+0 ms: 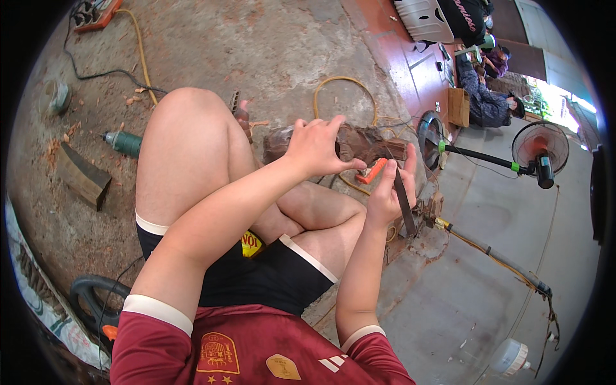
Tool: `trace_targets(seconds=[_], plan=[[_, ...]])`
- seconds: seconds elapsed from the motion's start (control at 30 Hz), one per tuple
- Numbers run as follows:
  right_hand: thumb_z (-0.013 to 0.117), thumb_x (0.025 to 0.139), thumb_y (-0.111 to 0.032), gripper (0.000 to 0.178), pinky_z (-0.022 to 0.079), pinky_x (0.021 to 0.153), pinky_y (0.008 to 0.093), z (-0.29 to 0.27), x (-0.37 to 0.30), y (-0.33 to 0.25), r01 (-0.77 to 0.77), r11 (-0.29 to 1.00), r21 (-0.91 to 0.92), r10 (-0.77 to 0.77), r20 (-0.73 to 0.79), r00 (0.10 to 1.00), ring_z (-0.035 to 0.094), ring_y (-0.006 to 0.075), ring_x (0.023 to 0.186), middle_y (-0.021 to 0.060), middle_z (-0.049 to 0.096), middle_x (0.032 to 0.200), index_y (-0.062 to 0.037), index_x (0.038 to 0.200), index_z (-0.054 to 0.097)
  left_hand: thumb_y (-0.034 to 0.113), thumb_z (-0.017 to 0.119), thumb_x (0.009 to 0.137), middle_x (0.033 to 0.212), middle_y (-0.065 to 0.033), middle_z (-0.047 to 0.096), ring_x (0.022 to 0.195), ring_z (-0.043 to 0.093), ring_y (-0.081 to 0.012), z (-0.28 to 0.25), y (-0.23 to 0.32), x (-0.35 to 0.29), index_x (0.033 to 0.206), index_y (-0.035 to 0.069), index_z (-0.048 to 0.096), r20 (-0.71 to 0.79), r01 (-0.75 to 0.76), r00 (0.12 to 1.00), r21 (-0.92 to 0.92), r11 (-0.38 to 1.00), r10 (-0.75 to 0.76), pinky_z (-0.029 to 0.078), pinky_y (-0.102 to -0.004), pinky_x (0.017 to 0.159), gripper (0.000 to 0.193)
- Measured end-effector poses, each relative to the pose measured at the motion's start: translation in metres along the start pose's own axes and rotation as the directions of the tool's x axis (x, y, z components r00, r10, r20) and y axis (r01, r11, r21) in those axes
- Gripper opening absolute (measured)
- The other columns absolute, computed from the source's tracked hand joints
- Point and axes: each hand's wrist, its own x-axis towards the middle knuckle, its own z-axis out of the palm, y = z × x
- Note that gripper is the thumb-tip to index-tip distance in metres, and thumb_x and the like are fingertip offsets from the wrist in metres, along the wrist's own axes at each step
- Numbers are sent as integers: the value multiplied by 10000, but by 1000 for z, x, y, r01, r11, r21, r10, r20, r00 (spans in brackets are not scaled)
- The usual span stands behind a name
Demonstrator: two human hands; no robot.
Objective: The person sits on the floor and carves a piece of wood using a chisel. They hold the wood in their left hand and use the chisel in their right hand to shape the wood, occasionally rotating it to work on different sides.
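Note:
A rough, dark brown piece of carved wood (363,141) lies crosswise in front of my crossed legs. My left hand (314,149) grips it from above, its thumb stretched to the right and some fingers hidden. At the wood's right end, my right hand (386,196) is closed round a flat, dark metal tool (403,204), perhaps a file or chisel. The tool slants down past the palm, and one finger points up along the wood. Between the two hands is a bright orange handle-like piece (371,172); whether it joins the metal tool cannot be made out.
Left of my knee lie a green power tool (123,143) and a curved wood block (83,176) among shavings. A yellow hose (346,79) loops beyond the wood. To the right stand a fan (540,154) and a yellow-ended pole (491,250). Other people (484,96) sit farther off.

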Motion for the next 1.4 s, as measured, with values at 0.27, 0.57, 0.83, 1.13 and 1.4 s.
trace_targets(seconds=[0.27, 0.57, 0.83, 1.13, 1.4], plan=[[637, 929, -48, 165, 451, 992, 405, -5, 0, 7, -2, 1000, -19, 4, 110, 994, 505, 416, 1315, 333, 532, 1359, 43, 795, 606, 769, 762, 578, 973, -174, 682, 944, 661, -327, 0, 1, -1, 1267, 59, 554, -19, 22, 1000, -6, 1000, -22, 410, -424, 879, 1010], [627, 951, -94, 256, 487, 948, 414, 7, -11, 13, 16, 1000, 4, -15, -116, 993, 534, 402, 1288, 345, 536, 1346, 28, 740, 546, 793, 740, 574, 945, -161, 685, 926, 664, -307, 3, -1, -3, 1239, 61, 554, -36, -34, 999, 1, 999, 34, 402, -422, 850, 1006], [603, 960, -63, 282, 480, 934, 396, 13, -11, 3, 48, 996, -81, -58, -125, 990, 546, 390, 1279, 310, 639, 1124, 18, 704, 518, 787, 743, 582, 932, -157, 683, 912, 666, -308, 4, -1, -5, 1257, 55, 547, -60, -48, 997, -5, 999, 48, 407, -422, 844, 1015], [616, 924, -28, 176, 430, 1033, 468, 0, -9, 5, 46, 997, -68, -44, 35, 998, 505, 449, 1303, 373, 508, 1354, 43, 778, 547, 785, 743, 586, 948, -166, 686, 921, 666, -313, 3, -1, -6, 1262, 67, 545, -58, -36, 998, -15, 999, 35, 404, -421, 860, 1006], [629, 934, -87, 211, 424, 1038, 465, -3, -15, 5, 52, 995, -85, -53, -11, 999, 496, 453, 1310, 378, 488, 1373, 37, 777, 562, 799, 736, 573, 937, -160, 689, 911, 669, -303, 3, -1, -7, 1243, 49, 544, -44, -56, 997, 16, 998, 56, 402, -422, 844, 1024]])
